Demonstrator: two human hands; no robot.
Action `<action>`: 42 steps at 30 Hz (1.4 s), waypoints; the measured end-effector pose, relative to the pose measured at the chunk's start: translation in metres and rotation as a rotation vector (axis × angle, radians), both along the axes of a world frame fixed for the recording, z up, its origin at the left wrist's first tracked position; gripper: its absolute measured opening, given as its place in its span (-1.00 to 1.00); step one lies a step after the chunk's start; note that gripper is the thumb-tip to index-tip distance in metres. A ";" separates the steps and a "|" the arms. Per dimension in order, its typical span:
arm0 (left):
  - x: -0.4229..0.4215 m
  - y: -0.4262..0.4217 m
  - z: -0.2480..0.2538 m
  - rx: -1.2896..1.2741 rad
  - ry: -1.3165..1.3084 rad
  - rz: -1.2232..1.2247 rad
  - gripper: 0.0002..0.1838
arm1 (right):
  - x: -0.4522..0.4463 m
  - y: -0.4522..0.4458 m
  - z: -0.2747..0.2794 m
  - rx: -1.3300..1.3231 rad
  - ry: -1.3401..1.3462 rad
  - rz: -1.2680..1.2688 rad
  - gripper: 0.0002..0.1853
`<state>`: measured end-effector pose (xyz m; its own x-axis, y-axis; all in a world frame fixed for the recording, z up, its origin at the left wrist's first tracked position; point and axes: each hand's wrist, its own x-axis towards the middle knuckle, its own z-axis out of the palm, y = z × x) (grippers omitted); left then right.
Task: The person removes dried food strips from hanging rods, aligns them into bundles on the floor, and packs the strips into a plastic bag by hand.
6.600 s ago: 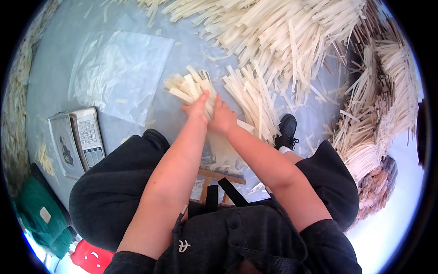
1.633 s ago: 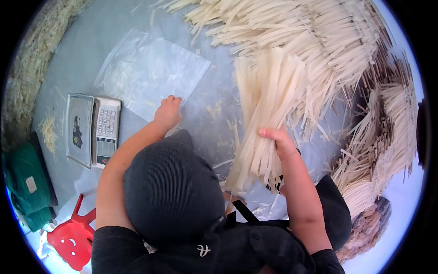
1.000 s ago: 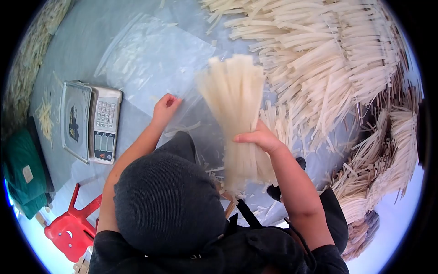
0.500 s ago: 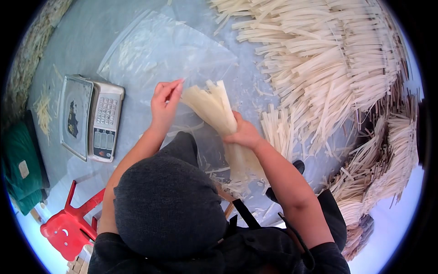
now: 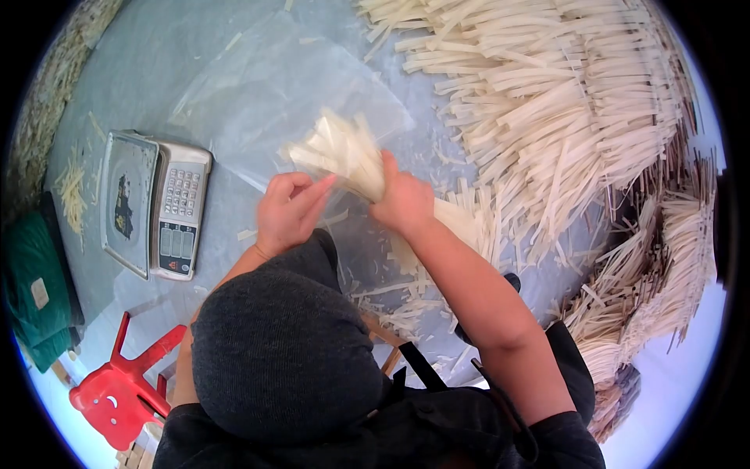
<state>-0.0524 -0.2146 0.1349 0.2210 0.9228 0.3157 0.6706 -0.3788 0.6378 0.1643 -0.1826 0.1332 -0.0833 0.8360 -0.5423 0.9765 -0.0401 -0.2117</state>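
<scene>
My right hand (image 5: 404, 197) is wrapped round a bundle of flat, pale dried noodles (image 5: 344, 152). The bundle's fanned end points up and left, and its other end trails below my wrist. My left hand (image 5: 293, 209) is close by on the left, thumb and fingers pinched together beside the noodles. It appears to grip the edge of a clear plastic bag (image 5: 266, 102), though the film is hard to make out there. Spread over the table beyond both hands, the bag reaches to the noodle ends; whether they are inside it I cannot tell.
A digital scale (image 5: 178, 199) stands on the left of the grey surface (image 5: 156, 55). Large piles of dried noodles (image 5: 539, 102) cover the right side. Broken bits (image 5: 406, 309) lie near my body. A red stool (image 5: 117, 399) and green cloth (image 5: 35, 281) are at lower left.
My right hand has moved up slightly, swinging the bundle's fanned end up and left. My left hand has come down and closer to it. The plastic bag has shifted and flattened.
</scene>
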 end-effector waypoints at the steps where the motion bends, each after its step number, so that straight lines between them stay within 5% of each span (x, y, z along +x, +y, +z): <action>1: 0.003 -0.001 -0.003 -0.017 -0.055 -0.019 -0.63 | -0.005 0.007 0.006 -0.057 0.000 0.003 0.02; 9: 0.003 -0.003 -0.004 -0.019 -0.071 -0.193 -0.58 | -0.018 0.019 -0.016 -0.144 0.007 -0.005 -0.06; 15: -0.020 -0.019 -0.036 -0.148 0.033 0.107 -0.60 | -0.004 0.039 -0.008 -0.117 0.035 -0.062 -0.08; 17: -0.016 -0.025 -0.035 -0.410 -0.131 0.019 -0.61 | -0.006 0.041 -0.007 -0.100 0.027 -0.061 -0.11; 24: -0.014 -0.025 -0.027 -0.345 -0.238 -0.073 -0.59 | -0.033 0.017 -0.011 0.029 0.238 -0.102 -0.14; 27: -0.038 -0.039 -0.067 -0.187 -0.107 0.252 -0.48 | -0.036 0.012 -0.021 -0.112 0.166 -0.099 -0.15; 29: -0.040 -0.033 -0.080 -0.442 -0.669 0.902 -0.38 | -0.035 0.009 -0.022 -0.097 0.171 -0.062 -0.19; 30: -0.040 -0.032 -0.075 -0.443 -0.669 0.907 -0.38 | -0.037 0.009 -0.020 -0.100 0.170 -0.058 -0.19; 32: -0.039 -0.022 -0.057 -0.993 -1.276 0.999 -0.29 | -0.044 0.015 -0.015 -0.069 0.205 -0.029 -0.18; 33: -0.039 -0.023 -0.061 -0.993 -1.277 0.999 -0.29 | -0.048 0.018 -0.015 -0.068 0.205 -0.028 -0.18; 35: -0.037 -0.028 -0.075 -1.107 -1.526 0.339 -0.15 | -0.057 0.024 -0.019 -0.154 0.218 0.084 -0.17; 42: -0.021 -0.047 -0.086 -1.499 -1.180 0.325 -0.09 | -0.081 0.007 -0.037 -0.230 0.135 0.211 0.19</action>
